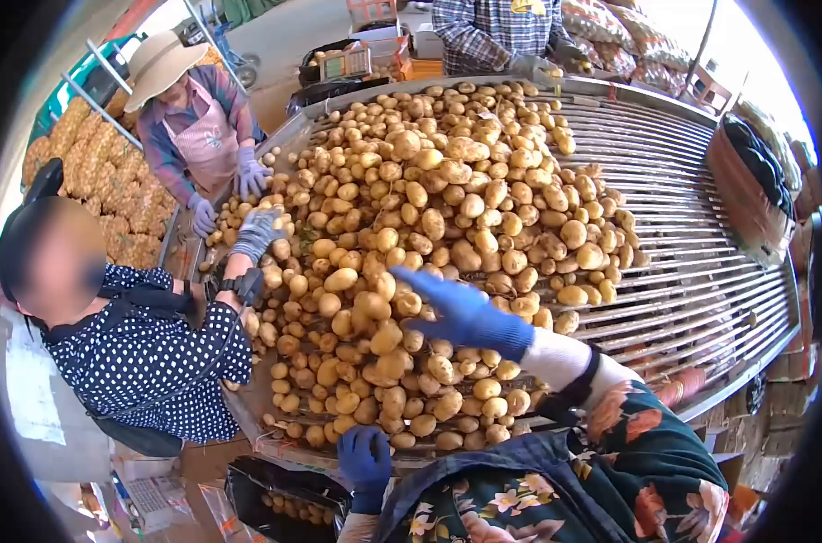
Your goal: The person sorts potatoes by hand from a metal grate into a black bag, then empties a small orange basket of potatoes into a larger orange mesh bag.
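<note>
potatoes (402,217) lie in a broad heap on a slatted counter (701,154), covering its left and middle and leaving bare bars to the right of the heap. the wearer's right hand (465,312), in a blue knitted glove, reaches in over the near part of the heap from the right, its fingers extended, with the thumb apart from the others; whether it touches the potatoes beneath i cannot tell. the left hand (364,462), gloved in the same blue, is at the near edge of the heap, just beside the closest potatoes; its fingers are partly hidden, so i cannot tell whether they are apart or together. a black-lined box (248,484) with small potatoes inside sits below the heap's near left edge. left of the heap, a person in a polka-dot top (157,353) has a grey striped glove (255,233) on it; beyond, a person in a straw hat (164,63) has both purple-gloved hands by its far left edge. on its far side stands a person in a checked shirt (474,41).
</note>
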